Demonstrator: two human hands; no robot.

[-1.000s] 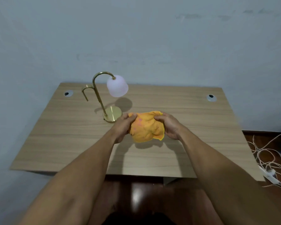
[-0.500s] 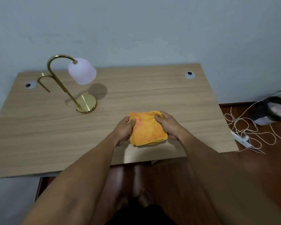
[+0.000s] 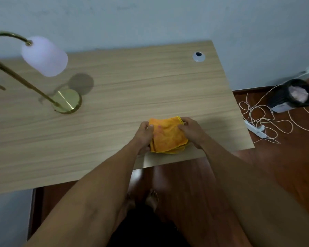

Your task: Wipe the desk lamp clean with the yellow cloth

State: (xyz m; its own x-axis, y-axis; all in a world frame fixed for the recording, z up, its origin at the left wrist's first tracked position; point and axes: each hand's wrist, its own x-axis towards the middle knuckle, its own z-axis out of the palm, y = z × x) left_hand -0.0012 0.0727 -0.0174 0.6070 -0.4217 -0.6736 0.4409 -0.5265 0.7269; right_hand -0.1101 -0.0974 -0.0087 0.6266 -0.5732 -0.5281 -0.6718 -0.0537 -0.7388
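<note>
Pale blue wall backs a wooden desk [image 3: 132,82]. Near its front edge, the left hand [image 3: 142,136] and right hand [image 3: 192,131] pinch opposite sides of a folded yellow cloth [image 3: 168,137], fingers curled onto it. Well apart, far left, stands the brass desk lamp [image 3: 43,72].

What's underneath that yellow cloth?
The yellow cloth, held by the left hand and right hand, lies on the wooden desk. Anything beneath its folds is hidden.
</note>
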